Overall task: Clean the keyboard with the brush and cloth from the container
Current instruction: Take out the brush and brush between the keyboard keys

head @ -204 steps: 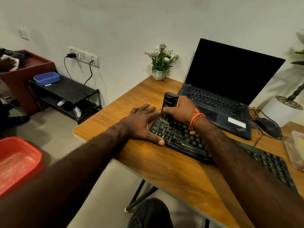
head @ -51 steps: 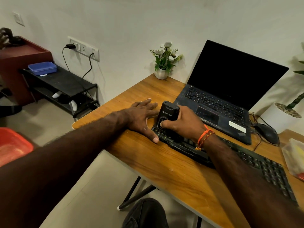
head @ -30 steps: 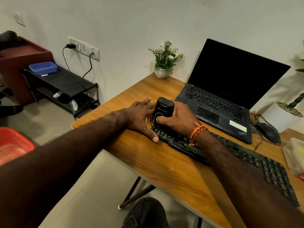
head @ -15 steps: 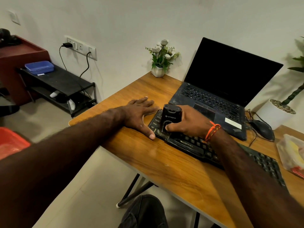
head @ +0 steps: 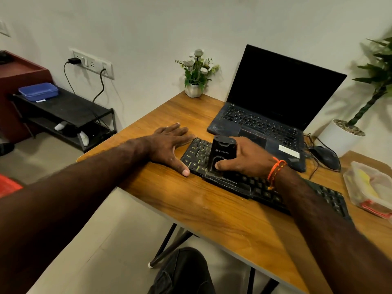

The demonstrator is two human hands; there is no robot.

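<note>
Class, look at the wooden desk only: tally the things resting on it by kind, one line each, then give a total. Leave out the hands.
Keyboard: 1
Brush: 1
Laptop: 1
Mouse: 1
Flower pot: 1
Clear container: 1
Total on the desk: 6

Your view: even, dim indoor light; soft shadows behind flower pot (head: 193,90); wide-angle bending and blur at edges.

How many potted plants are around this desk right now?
2. A small flower pot stands at the desk's far corner, left of the laptop. A bigger white pot stands right of the laptop. Others may be out of frame.
</note>
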